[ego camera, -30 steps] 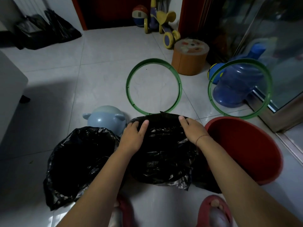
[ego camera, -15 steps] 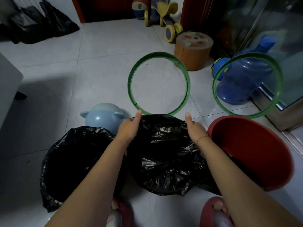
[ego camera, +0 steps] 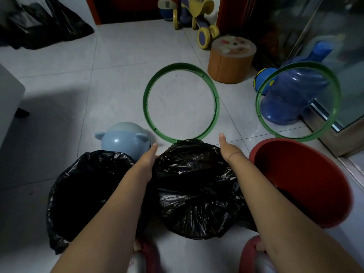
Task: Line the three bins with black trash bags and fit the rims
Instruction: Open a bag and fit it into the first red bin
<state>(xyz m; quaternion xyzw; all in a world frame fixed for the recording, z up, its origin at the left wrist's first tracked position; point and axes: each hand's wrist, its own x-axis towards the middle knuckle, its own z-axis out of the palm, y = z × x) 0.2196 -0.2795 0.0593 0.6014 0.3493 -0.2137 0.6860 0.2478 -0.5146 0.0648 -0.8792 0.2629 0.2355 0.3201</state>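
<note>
Three bins stand in a row on the floor in front of me. The left bin is lined with a black bag folded over its edge. The middle bin's black bag is held at its mouth on both sides: my left hand grips the left edge, my right hand grips the right edge, thumbs pointing forward. The right bin is red and bare, with no bag visible in it. Two green rims lie beyond: one straight ahead on the tiles, another at the right.
A light blue round stool sits behind the left bin. An orange stool, a blue water jug, a ride-on toy and a glass door frame stand at the right. Black bags lie far left. Red slippers are below.
Both hands have slid from the far edge of the middle bag to its sides and spread its mouth wider. The camera has moved closer and tipped downward.
</note>
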